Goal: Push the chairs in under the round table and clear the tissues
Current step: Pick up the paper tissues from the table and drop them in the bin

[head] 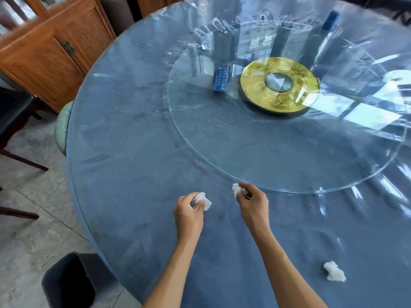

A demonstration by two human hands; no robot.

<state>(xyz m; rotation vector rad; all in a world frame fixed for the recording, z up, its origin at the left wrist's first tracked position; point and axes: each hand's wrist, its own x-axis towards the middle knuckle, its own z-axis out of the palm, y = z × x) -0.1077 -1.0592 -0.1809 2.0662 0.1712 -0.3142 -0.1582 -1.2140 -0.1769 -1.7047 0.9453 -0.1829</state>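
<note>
1. The left hand (189,215) pinches a crumpled white tissue (203,200) between thumb and curled fingers, just above the round table with its blue cloth under clear plastic (133,174).
2. The right hand (252,203) grips a second crumpled white tissue (237,189) in its fingertips, right at the near rim of the round glass turntable (289,152).
3. A third crumpled white tissue (334,271) lies loose on the cloth to the right, well apart from both hands.
4. At the table's left edge, a green checked chair cushion (63,127) is tucked partly under the rim.
5. A dark plastic bin (66,283) stands on the tiled floor (33,230) just beside the table's near-left edge, with open floor around it.
</note>
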